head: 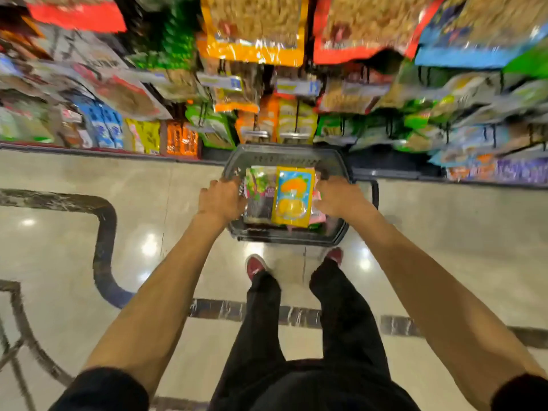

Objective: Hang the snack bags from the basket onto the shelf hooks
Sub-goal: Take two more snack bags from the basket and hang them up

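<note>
Fingers of left hand (221, 200) and right hand (338, 200) grip basket (285, 155) rims; print on snack bags (292, 200) is unreadable.

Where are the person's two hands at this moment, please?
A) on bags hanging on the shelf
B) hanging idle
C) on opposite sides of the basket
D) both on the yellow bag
C: the left hand and right hand grip the basket by its side rims.
</note>
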A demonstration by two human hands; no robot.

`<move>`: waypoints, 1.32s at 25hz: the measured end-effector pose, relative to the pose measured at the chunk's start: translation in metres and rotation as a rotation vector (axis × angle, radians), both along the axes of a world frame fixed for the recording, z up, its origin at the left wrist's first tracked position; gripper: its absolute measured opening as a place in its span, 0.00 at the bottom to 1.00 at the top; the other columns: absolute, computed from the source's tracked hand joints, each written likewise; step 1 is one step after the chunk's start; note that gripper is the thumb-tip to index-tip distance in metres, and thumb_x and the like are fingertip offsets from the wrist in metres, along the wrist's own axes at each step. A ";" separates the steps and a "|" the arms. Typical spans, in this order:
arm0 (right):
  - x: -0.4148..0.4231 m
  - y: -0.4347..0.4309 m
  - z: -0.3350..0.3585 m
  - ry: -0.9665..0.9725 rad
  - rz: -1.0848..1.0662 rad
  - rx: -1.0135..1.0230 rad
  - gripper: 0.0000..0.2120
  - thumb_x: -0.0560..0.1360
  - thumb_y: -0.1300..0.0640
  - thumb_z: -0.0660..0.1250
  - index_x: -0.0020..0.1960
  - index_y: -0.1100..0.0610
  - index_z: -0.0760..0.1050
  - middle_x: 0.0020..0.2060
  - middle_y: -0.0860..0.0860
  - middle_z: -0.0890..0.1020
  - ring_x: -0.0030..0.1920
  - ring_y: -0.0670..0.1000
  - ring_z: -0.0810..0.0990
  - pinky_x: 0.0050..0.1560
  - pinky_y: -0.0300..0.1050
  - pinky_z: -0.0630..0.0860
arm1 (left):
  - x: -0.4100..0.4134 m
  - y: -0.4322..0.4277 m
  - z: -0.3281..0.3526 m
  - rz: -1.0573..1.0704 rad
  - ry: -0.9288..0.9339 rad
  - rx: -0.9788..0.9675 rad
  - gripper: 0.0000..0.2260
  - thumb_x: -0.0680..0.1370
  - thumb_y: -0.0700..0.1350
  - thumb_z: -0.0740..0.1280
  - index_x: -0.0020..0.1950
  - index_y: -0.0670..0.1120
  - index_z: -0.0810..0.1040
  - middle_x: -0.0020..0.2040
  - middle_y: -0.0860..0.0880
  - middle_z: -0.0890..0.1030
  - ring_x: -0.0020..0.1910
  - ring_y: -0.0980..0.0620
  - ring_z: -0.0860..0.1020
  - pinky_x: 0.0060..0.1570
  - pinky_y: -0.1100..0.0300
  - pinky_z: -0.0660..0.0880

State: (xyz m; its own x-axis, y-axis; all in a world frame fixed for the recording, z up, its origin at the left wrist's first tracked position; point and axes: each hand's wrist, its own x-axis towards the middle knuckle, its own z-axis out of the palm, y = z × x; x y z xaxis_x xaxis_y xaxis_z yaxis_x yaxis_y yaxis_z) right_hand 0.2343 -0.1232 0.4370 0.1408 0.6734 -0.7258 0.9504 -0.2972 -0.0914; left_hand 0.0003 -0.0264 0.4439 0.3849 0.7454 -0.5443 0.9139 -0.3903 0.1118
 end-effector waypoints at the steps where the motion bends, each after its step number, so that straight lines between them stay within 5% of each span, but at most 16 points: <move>1: -0.006 -0.001 -0.023 0.002 -0.017 -0.025 0.25 0.78 0.46 0.61 0.70 0.57 0.67 0.65 0.61 0.72 0.65 0.64 0.72 0.62 0.57 0.73 | -0.003 0.004 -0.025 0.010 -0.017 -0.039 0.18 0.78 0.50 0.63 0.65 0.43 0.72 0.56 0.36 0.79 0.57 0.34 0.76 0.52 0.44 0.74; 6: -0.021 -0.014 -0.161 -0.012 -0.075 -0.115 0.25 0.77 0.45 0.53 0.68 0.56 0.69 0.62 0.59 0.76 0.57 0.62 0.78 0.56 0.56 0.77 | -0.019 -0.007 -0.166 0.066 -0.041 -0.209 0.17 0.79 0.48 0.63 0.65 0.41 0.72 0.55 0.35 0.80 0.54 0.34 0.78 0.50 0.45 0.77; 13: -0.007 -0.007 -0.340 0.016 -0.161 -0.140 0.22 0.79 0.49 0.61 0.69 0.59 0.68 0.65 0.61 0.72 0.65 0.63 0.73 0.60 0.57 0.73 | -0.014 0.027 -0.359 -0.027 0.043 -0.201 0.20 0.78 0.47 0.65 0.65 0.37 0.71 0.58 0.30 0.77 0.58 0.30 0.76 0.56 0.42 0.75; 18: 0.005 -0.003 -0.438 -0.003 -0.362 -0.115 0.27 0.79 0.48 0.62 0.72 0.61 0.62 0.69 0.61 0.68 0.69 0.64 0.69 0.61 0.56 0.71 | 0.001 0.041 -0.458 0.290 -0.034 -0.332 0.27 0.79 0.47 0.66 0.73 0.37 0.62 0.65 0.32 0.74 0.64 0.34 0.73 0.59 0.49 0.70; 23: 0.010 -0.002 -0.487 0.144 -0.758 0.041 0.39 0.72 0.41 0.64 0.75 0.61 0.60 0.69 0.60 0.71 0.68 0.60 0.71 0.65 0.55 0.71 | 0.004 0.038 -0.511 0.712 -0.177 -0.433 0.32 0.76 0.50 0.72 0.73 0.39 0.62 0.69 0.42 0.73 0.68 0.43 0.71 0.64 0.56 0.67; 26: 0.010 0.003 -0.491 0.317 -1.117 0.173 0.28 0.71 0.44 0.72 0.66 0.56 0.74 0.58 0.52 0.81 0.60 0.53 0.79 0.60 0.47 0.76 | -0.003 0.043 -0.526 0.852 -0.195 -0.394 0.37 0.70 0.57 0.75 0.70 0.38 0.68 0.66 0.41 0.76 0.65 0.41 0.74 0.64 0.53 0.72; 29: 0.006 0.002 -0.483 0.477 -1.352 0.242 0.21 0.66 0.48 0.78 0.56 0.44 0.76 0.54 0.46 0.84 0.56 0.49 0.82 0.60 0.49 0.78 | -0.008 0.048 -0.529 0.908 -0.229 -0.391 0.47 0.60 0.63 0.79 0.70 0.39 0.70 0.63 0.44 0.79 0.61 0.44 0.78 0.63 0.51 0.75; 31: 0.001 -0.003 -0.479 0.553 -1.405 0.315 0.20 0.69 0.56 0.78 0.51 0.39 0.72 0.55 0.47 0.83 0.57 0.48 0.81 0.60 0.47 0.77 | -0.003 0.046 -0.514 0.972 -0.324 -0.455 0.37 0.62 0.57 0.81 0.65 0.42 0.76 0.57 0.47 0.81 0.57 0.47 0.80 0.61 0.53 0.76; 33: -0.002 -0.008 -0.471 0.598 -1.456 0.357 0.21 0.71 0.60 0.76 0.59 0.44 0.75 0.53 0.46 0.83 0.51 0.43 0.82 0.54 0.39 0.79 | 0.000 0.040 -0.501 0.997 -0.388 -0.551 0.23 0.68 0.47 0.79 0.60 0.45 0.79 0.54 0.50 0.82 0.54 0.50 0.81 0.60 0.55 0.76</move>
State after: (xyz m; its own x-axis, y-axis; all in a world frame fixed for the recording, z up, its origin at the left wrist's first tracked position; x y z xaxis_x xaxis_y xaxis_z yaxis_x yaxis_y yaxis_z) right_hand 0.2323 -0.1310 -0.0339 0.5481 0.3660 -0.7521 -0.3003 -0.7532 -0.5853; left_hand 0.0007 0.0137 -0.0571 -0.0199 0.5123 -0.8586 0.6555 0.6551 0.3757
